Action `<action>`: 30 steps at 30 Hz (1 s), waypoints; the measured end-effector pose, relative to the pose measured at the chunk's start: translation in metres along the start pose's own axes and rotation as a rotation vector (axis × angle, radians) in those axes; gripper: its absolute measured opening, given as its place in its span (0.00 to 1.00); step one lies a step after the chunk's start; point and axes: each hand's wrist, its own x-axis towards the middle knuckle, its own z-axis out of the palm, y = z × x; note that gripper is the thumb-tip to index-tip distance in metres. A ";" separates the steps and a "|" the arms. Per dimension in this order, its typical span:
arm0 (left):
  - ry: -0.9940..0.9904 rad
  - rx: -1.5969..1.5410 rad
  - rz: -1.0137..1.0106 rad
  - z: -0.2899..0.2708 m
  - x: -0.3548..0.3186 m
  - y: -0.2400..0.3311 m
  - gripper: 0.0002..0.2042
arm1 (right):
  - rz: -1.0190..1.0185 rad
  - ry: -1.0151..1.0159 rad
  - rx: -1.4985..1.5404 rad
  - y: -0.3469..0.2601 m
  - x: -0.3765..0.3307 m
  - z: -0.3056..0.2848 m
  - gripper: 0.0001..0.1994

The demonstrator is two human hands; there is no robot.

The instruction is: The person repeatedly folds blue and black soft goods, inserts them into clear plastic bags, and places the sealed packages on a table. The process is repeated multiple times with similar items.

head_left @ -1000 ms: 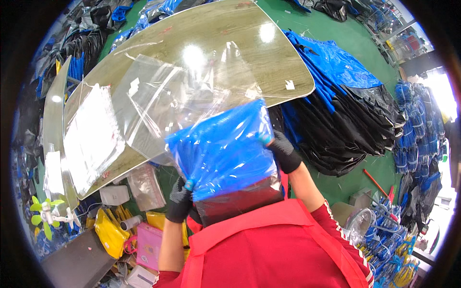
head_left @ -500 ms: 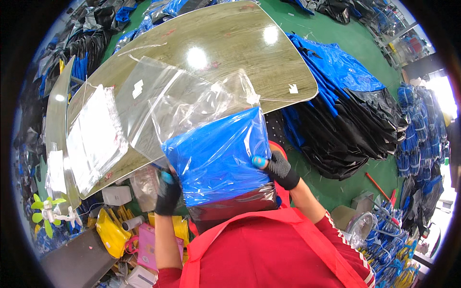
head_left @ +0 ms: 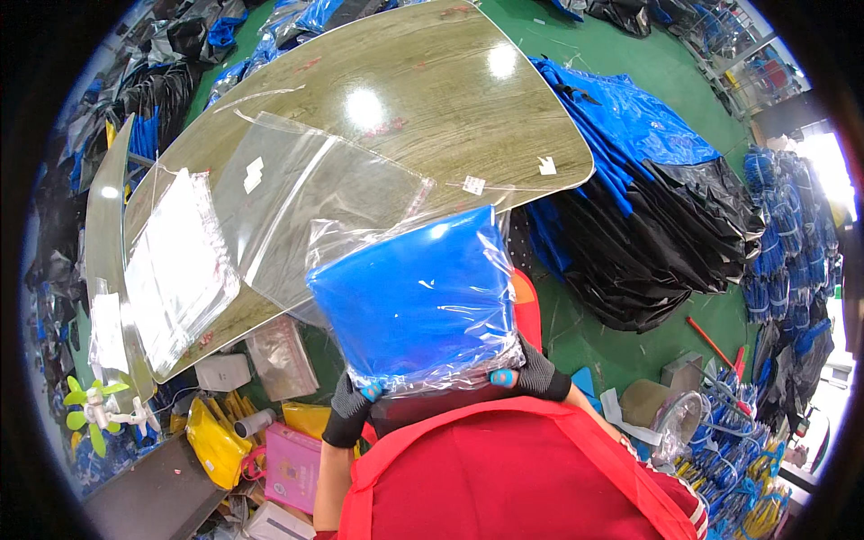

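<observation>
As hands point(head_left: 349, 407) point(head_left: 540, 378) hold it, blue packet point(head_left: 418, 292) crosswise, right end farther

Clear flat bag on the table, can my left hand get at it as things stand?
Probably, after letting go: your left hand holds the blue package, while most of the clear bag looks uncovered beyond it.

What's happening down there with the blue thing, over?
Left hand, right hand: gripping near corners of wrapped blue bundle. Blue face up, wrap crinkled along near edge. Nearest clutter: clear plastic sheeting on tabletop beyond.
</observation>
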 end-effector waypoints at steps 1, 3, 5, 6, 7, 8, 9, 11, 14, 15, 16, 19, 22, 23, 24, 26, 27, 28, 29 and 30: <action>0.010 0.056 -0.099 0.000 -0.003 -0.003 0.37 | 0.005 0.086 0.010 0.006 -0.010 0.000 0.48; -0.161 0.293 0.041 0.000 0.004 -0.005 0.37 | 0.088 0.128 0.026 0.010 -0.011 -0.010 0.44; -0.170 0.177 0.095 -0.002 0.022 -0.003 0.36 | -0.074 0.134 -0.278 0.001 0.008 -0.022 0.39; -0.112 -0.025 0.169 -0.005 0.033 -0.001 0.34 | -0.127 0.134 -0.309 -0.011 0.024 -0.029 0.42; -0.085 -0.185 0.320 -0.004 0.054 0.002 0.27 | -0.298 0.044 0.078 -0.023 0.042 -0.031 0.45; -0.114 -0.264 0.303 -0.008 0.063 0.009 0.24 | -0.353 0.006 0.059 -0.036 0.059 -0.029 0.47; -0.090 -0.208 0.340 -0.008 0.079 0.016 0.21 | -0.488 0.033 0.151 -0.047 0.074 -0.017 0.48; -0.016 0.053 0.492 0.006 0.108 0.029 0.17 | -0.689 0.007 0.075 -0.066 0.097 0.018 0.49; 0.037 0.671 0.687 0.045 0.115 0.059 0.12 | -0.562 0.301 0.144 -0.108 0.107 0.034 0.43; -0.052 0.981 0.734 0.055 0.103 0.079 0.11 | -0.600 0.287 0.142 -0.122 0.105 0.029 0.42; -0.076 1.186 0.675 0.065 0.090 0.102 0.10 | -0.694 0.308 0.066 -0.135 0.102 0.025 0.39; -0.115 0.988 0.903 0.075 0.034 0.190 0.17 | -0.856 0.220 -0.432 -0.175 0.092 -0.003 0.38; -0.080 1.096 0.977 0.079 0.019 0.270 0.34 | -1.202 0.030 -0.976 -0.208 0.096 -0.003 0.33; 0.216 1.677 1.580 0.083 0.024 0.287 0.39 | -1.307 0.009 -1.120 -0.217 0.098 0.002 0.33; 0.064 1.512 1.422 0.087 0.033 0.299 0.41 | -1.293 0.022 -1.271 -0.226 0.102 0.008 0.36; 0.077 1.410 1.310 0.093 0.050 0.313 0.41 | -1.236 0.217 -1.172 -0.241 0.106 0.011 0.44; 0.247 1.506 1.243 0.095 0.058 0.317 0.41 | -1.179 0.270 -1.092 -0.247 0.108 0.008 0.48; 0.176 1.226 1.201 0.095 0.064 0.318 0.40 | -1.280 0.433 -1.041 -0.248 0.109 0.003 0.52; 0.128 0.983 1.049 0.095 0.069 0.318 0.38 | -1.389 0.599 -0.920 -0.248 0.111 -0.003 0.56; 0.149 0.951 1.096 0.094 0.072 0.316 0.38 | -1.317 0.448 -0.538 -0.245 0.109 -0.012 0.59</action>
